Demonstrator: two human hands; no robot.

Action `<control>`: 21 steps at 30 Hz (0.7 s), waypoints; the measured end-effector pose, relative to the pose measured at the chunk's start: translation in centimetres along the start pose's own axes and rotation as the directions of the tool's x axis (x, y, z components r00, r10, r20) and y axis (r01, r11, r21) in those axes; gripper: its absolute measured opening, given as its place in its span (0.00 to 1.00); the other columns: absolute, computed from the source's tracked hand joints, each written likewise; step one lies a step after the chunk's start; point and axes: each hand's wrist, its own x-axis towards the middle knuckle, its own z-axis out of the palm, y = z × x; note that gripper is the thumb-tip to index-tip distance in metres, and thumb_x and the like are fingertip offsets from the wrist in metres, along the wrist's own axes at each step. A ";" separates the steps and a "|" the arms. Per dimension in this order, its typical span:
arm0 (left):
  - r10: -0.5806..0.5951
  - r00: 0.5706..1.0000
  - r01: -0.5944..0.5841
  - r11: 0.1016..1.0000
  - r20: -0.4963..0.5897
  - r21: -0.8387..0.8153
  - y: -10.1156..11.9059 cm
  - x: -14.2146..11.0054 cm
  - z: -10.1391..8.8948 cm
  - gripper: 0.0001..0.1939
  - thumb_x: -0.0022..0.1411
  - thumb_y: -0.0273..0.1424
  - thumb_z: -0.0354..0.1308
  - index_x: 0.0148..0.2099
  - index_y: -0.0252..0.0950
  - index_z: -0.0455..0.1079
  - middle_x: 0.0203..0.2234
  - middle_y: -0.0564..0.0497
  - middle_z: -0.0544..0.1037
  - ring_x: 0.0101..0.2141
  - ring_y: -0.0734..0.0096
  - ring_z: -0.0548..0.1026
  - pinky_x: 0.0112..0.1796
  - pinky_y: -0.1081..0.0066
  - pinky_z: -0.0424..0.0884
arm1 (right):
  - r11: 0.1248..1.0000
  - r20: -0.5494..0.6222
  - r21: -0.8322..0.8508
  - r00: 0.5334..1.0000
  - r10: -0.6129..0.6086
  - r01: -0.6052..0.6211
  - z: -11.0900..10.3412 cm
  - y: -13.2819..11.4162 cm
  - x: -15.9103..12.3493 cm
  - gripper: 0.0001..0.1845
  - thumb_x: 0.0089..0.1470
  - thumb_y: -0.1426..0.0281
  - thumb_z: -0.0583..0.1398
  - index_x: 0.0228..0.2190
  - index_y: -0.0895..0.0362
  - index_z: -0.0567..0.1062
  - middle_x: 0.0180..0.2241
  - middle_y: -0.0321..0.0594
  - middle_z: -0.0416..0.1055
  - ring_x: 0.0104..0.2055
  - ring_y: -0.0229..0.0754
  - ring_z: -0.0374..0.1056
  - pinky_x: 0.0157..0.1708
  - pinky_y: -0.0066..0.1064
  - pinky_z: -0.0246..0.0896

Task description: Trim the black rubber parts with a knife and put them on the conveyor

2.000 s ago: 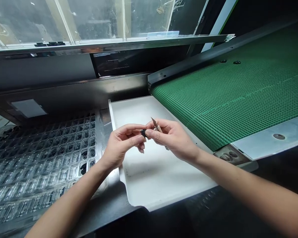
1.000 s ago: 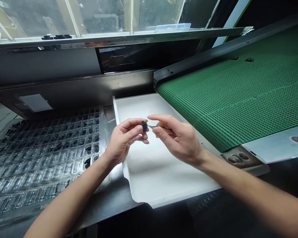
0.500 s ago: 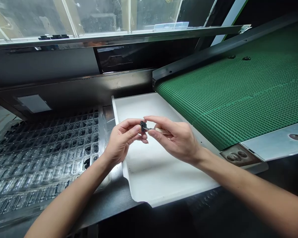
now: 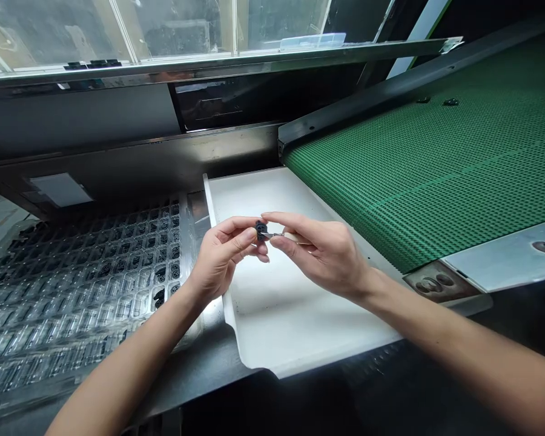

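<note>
My left hand (image 4: 224, 251) pinches a small black round part (image 4: 260, 230) between thumb and fingers, above the white tray (image 4: 272, 327). In my right hand (image 4: 322, 251) is a small knife (image 4: 272, 234) with a thin metal blade and a pale handle, mostly covered by the fingers. The blade's tip meets the face of the black part. My right index fingertip rests at the part's upper edge. Exactly where the blade touches is too small to make out.
A clear plastic tray (image 4: 118, 290) with many pockets, several filled with black parts, lies at left. The green conveyor belt (image 4: 427, 181) slopes up at right, carrying two dark pieces (image 4: 450, 102). A metal ledge (image 4: 236, 63) crosses the back, with a clear lid (image 4: 312, 41) on it.
Both hands stay nearly in place. The black part and the blade have turned slightly, and the blade now lies a little flatter against the part. The view has shifted slightly.
</note>
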 end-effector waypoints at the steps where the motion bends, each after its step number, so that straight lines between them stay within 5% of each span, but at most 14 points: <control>1: 0.000 1.000 0.000 1.000 0.001 0.000 0.0 0.0 0.0 0.10 0.68 0.32 0.74 0.49 0.36 0.87 0.35 0.48 0.85 0.32 0.72 0.83 0.37 0.72 0.84 | 1.000 0.000 -0.003 1.000 -0.002 0.002 0.0 0.0 0.0 0.20 0.74 0.74 0.66 0.63 0.57 0.78 0.53 0.46 0.83 0.47 0.42 0.83 0.50 0.30 0.79; 9: -0.001 1.000 0.001 1.000 0.004 -0.009 0.1 0.0 0.0 0.08 0.68 0.31 0.73 0.48 0.35 0.87 0.36 0.47 0.85 0.31 0.72 0.82 0.35 0.73 0.83 | 1.000 -0.019 -0.007 1.000 -0.016 0.016 0.0 0.0 0.0 0.18 0.74 0.76 0.65 0.61 0.58 0.79 0.56 0.46 0.83 0.50 0.43 0.83 0.53 0.31 0.78; 16: -0.008 1.000 0.008 1.000 -0.008 -0.014 0.2 0.0 0.0 0.08 0.68 0.31 0.74 0.48 0.35 0.87 0.35 0.47 0.85 0.31 0.72 0.83 0.36 0.73 0.83 | 0.999 0.006 -0.034 1.000 0.017 -0.017 -0.3 -0.2 0.0 0.17 0.75 0.73 0.64 0.62 0.57 0.78 0.52 0.44 0.84 0.37 0.37 0.80 0.38 0.29 0.75; 21: -0.015 1.000 0.015 1.000 -0.027 -0.011 0.3 0.0 0.1 0.10 0.66 0.32 0.75 0.48 0.35 0.87 0.35 0.48 0.84 0.31 0.72 0.82 0.35 0.72 0.83 | 0.999 0.020 -0.042 1.000 0.013 -0.012 -0.3 -0.3 0.0 0.19 0.74 0.73 0.65 0.63 0.56 0.77 0.48 0.42 0.84 0.36 0.36 0.80 0.37 0.28 0.74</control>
